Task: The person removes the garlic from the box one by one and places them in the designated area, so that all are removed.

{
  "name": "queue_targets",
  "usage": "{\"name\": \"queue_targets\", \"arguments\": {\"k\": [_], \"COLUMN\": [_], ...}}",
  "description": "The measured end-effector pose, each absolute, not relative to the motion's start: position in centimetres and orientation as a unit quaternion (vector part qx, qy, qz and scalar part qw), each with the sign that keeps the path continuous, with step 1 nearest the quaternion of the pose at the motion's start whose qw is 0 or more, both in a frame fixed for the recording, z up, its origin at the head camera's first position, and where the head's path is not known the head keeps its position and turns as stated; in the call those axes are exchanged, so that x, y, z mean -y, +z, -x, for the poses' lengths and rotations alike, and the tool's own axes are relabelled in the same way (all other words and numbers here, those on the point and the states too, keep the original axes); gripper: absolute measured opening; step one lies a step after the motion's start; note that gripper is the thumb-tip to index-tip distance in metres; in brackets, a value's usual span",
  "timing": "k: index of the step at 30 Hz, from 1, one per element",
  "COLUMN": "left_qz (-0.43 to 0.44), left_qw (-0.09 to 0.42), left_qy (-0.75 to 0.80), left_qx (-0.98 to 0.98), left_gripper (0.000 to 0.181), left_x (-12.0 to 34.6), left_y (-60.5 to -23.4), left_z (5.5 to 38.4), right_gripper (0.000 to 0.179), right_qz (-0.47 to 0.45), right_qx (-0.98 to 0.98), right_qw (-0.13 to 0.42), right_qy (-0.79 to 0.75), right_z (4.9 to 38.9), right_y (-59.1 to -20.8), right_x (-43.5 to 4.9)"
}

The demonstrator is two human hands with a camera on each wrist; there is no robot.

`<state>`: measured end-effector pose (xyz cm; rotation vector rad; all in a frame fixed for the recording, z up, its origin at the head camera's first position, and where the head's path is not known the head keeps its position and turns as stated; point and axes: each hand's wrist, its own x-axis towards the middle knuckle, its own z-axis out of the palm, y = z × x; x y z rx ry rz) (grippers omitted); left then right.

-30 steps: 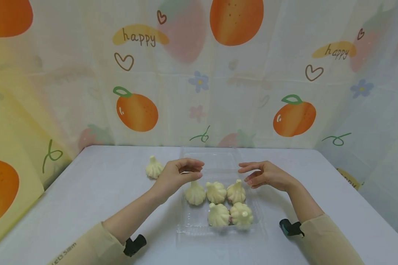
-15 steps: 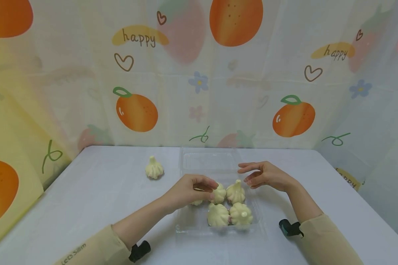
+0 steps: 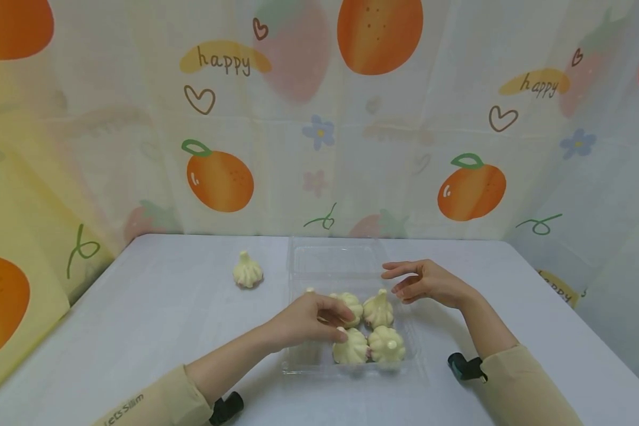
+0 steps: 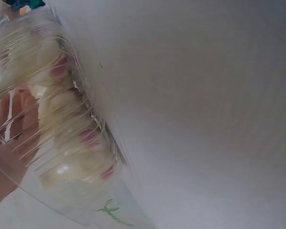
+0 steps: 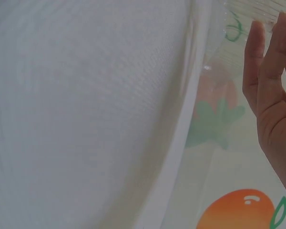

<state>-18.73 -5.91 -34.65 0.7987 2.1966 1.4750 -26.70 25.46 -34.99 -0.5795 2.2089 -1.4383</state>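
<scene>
A clear plastic clamshell box (image 3: 319,358) stands open on the table with several garlic bulbs in it. In the head view my left hand (image 3: 306,322) is over the box's left part, fingers loosely bent and apart, thumb beside the stem of the front garlic bulb (image 3: 351,349); whether it touches is unclear. This hand partly hides the back-left bulb. Through the box wall, the left wrist view shows my left hand (image 4: 19,138) near pale bulbs (image 4: 62,114) with purple patches. My right hand (image 3: 428,283) hovers by the box's right side, fingers relaxed, holding nothing.
One more garlic bulb (image 3: 247,271) sits on the white table (image 3: 181,296), left of the box. The raised clear lid (image 3: 335,259) is at the back. Behind the table hangs a fruit-printed curtain (image 3: 277,177). Black wrist cameras (image 3: 465,367) sit at both cuffs.
My left hand has come from the back-left bulb forward and right, down toward the front bulb. My right hand has stayed where it was.
</scene>
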Motion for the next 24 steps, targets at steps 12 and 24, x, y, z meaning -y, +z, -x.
{"name": "queue_targets", "arguments": {"k": [12,24], "left_qz": [-0.287,-0.269], "left_qw": [0.195,0.181], "left_qy": [0.496,0.493], "left_qx": [-0.796,-0.808], "left_gripper": [0.032,0.023], "left_x": [6.03,5.71], "left_y": [-34.62,-34.75], "left_z": [18.56,18.39], "right_gripper": [0.053,0.053], "right_qz": [0.212,0.214], "right_qx": [-0.797,-0.798], "right_qw": [0.22,0.219], "right_qy": [-0.521,-0.519], "right_z": [26.48,26.6], "right_y": [-34.91,-34.96], "right_x": [-25.47,-25.55]}}
